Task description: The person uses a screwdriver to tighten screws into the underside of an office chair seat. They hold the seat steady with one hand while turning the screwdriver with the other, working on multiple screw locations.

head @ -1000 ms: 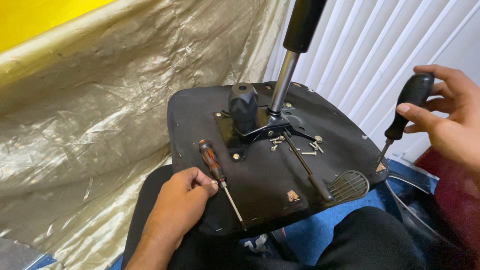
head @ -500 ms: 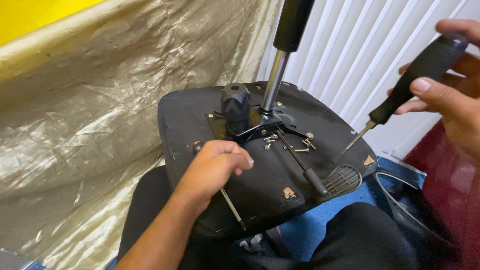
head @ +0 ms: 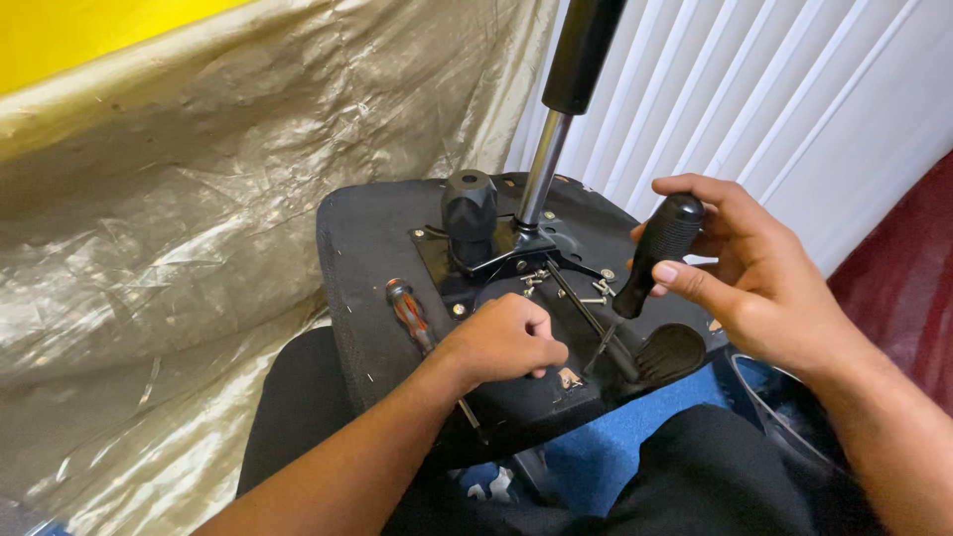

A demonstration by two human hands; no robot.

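Fingers of the left hand were curled into a loose fist, knuckles up, resting on the underside of the upturned chair seat; whether anything small was pinched inside that fist could not be told. Fingers of the right hand were wrapped around the black handle of a screwdriver, thumb laid along the lower part of the grip, with the shaft slanting down and to the left toward the seat.

That seat lay upside down across the person's lap, its black fabric base facing up. A metal mounting plate sat bolted at its middle, and from the plate rose a gas-lift column, shiny at the bottom and black higher up, tilting slightly to the right. Just left of the column stood a black knob. Several loose screws lay scattered on the plate between the two hands. A thin lever ran from the plate toward the seat's near right edge, ending in a ribbed black paddle just below the right hand.

A second screwdriver, with a red and black handle, lay flat on the seat just left of the left wrist, its shaft passing under the forearm. Crinkled gold sheeting hung behind and to the left, and white vertical blinds filled the upper right.
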